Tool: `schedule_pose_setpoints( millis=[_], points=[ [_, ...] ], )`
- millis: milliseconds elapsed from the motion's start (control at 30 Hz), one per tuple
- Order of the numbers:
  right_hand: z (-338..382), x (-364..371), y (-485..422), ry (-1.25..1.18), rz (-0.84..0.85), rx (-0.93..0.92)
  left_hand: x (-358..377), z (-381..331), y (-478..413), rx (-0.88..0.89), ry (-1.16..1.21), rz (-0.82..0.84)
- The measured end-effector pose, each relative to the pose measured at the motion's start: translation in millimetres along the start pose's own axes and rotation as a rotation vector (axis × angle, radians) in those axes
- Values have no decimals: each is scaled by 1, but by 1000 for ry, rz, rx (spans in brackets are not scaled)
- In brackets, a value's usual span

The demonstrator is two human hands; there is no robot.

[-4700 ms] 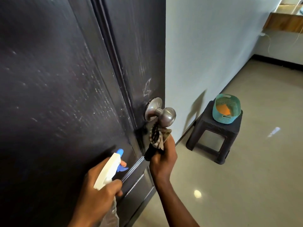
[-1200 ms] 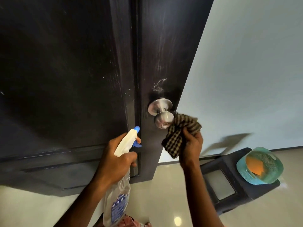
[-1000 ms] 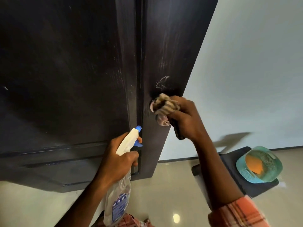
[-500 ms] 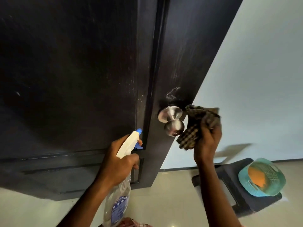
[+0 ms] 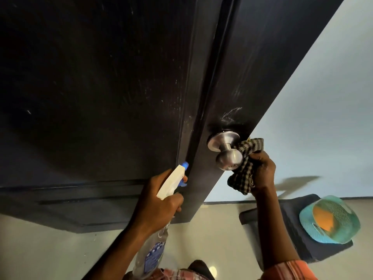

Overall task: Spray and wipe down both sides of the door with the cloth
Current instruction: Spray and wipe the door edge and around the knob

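The dark door (image 5: 101, 87) fills the upper left, with pale scuffs above its silver knob (image 5: 228, 153). My right hand (image 5: 262, 172) grips the bunched checked cloth (image 5: 245, 164) and holds it against the right side of the knob. My left hand (image 5: 159, 201) grips the white head of the clear spray bottle (image 5: 155, 249); its blue nozzle (image 5: 184, 165) sits close to the door's panel groove, left of the knob.
A pale wall (image 5: 323, 108) lies right of the door's edge. A dark plastic stool (image 5: 302, 229) stands on the shiny floor (image 5: 50, 249) at lower right, carrying a teal mesh basket (image 5: 331, 219) with something orange inside.
The view has tilted further up the door. My right hand wiped over the knob, drew off to its right, and now holds the cloth against the knob's right side. My left hand kept the bottle.
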State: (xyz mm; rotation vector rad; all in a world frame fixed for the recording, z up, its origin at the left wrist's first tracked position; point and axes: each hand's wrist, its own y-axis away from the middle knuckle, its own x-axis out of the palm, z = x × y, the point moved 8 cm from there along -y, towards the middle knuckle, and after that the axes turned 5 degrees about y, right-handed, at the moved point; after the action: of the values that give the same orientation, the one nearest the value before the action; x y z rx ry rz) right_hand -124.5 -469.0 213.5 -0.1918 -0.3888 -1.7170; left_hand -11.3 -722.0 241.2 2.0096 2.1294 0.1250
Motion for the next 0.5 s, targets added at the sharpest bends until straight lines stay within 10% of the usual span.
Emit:
schedule_pose_setpoints(
  millis=[500],
  points=[
    [4, 3, -23, 193, 232, -7, 64, -2, 59, -11, 5, -422]
  ],
)
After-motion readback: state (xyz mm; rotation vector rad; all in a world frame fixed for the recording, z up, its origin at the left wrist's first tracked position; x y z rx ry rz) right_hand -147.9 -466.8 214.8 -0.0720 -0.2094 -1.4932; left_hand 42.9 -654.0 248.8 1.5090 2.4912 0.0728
